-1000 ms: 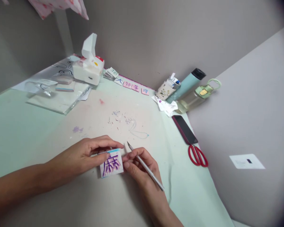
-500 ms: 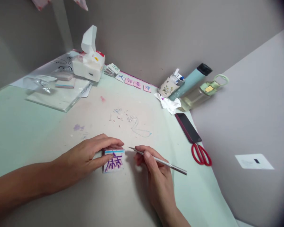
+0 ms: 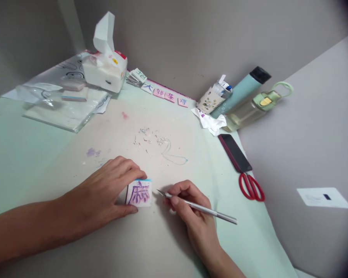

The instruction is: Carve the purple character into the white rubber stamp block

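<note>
A small square block (image 3: pixel 139 194) with a purple character on its white face and a blue stripe at its far edge lies on the grey-beige work surface (image 3: pixel 104 247). My left hand (image 3: pixel 116 189) grips it from the left, fingers at the far edge and thumb at the near edge. To the right of the block, my right hand (image 3: pixel 193 210) holds a silver craft knife (image 3: pixel 208 210) like a pen. The blade points left at the block and does not touch it. Small shavings (image 3: pixel 146 139) are scattered beyond my hands.
A tissue pack (image 3: pixel 104 73), plastic-wrapped sheets (image 3: pixel 66 108) and small character tiles (image 3: pixel 169 96) are at the back. On the right are a pen cup (image 3: pixel 211 98), a blue flask (image 3: pixel 237 92), a green-lidded bottle (image 3: pixel 249 110), a phone (image 3: pixel 234 152) and red-handled scissors (image 3: pixel 251 187).
My left thumb has moved off the block's face to its near edge, uncovering the purple character. The knife tip is slightly lower in view. The whole view has shifted a little.
</note>
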The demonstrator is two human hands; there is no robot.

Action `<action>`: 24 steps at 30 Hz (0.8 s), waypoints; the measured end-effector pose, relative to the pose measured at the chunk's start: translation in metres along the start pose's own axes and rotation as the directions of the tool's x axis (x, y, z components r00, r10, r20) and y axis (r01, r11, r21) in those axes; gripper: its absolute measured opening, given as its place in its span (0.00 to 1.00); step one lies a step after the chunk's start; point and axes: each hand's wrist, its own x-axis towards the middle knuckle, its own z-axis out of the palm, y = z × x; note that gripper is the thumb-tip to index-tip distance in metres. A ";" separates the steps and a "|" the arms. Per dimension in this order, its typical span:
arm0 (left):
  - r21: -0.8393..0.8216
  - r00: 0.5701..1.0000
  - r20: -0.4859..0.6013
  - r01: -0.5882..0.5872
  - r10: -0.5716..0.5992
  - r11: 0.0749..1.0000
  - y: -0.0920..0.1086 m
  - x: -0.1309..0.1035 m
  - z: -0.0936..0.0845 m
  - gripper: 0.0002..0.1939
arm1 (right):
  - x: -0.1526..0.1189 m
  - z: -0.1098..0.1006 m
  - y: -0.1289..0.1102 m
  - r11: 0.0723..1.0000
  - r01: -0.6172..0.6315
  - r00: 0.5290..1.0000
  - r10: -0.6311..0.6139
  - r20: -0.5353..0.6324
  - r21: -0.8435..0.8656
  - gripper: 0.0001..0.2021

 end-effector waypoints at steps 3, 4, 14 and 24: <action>-0.026 1.000 0.014 0.009 -0.008 1.000 0.000 0.000 -0.001 0.23 | 0.001 0.001 0.000 0.999 0.020 1.000 -0.019 0.012 -0.048 0.09; -0.034 1.000 0.023 0.015 -0.014 0.999 0.000 0.000 -0.002 0.22 | 0.001 0.002 0.000 0.997 0.034 0.999 -0.033 0.018 -0.067 0.09; -0.048 0.999 0.041 0.038 -0.036 0.998 0.002 0.002 -0.003 0.24 | 0.003 0.013 -0.004 0.980 0.066 0.997 -0.057 0.056 -0.190 0.10; -0.064 1.000 0.018 0.020 -0.019 0.998 0.000 0.002 -0.001 0.24 | 0.001 0.014 -0.004 0.960 0.089 0.995 -0.075 0.062 -0.266 0.09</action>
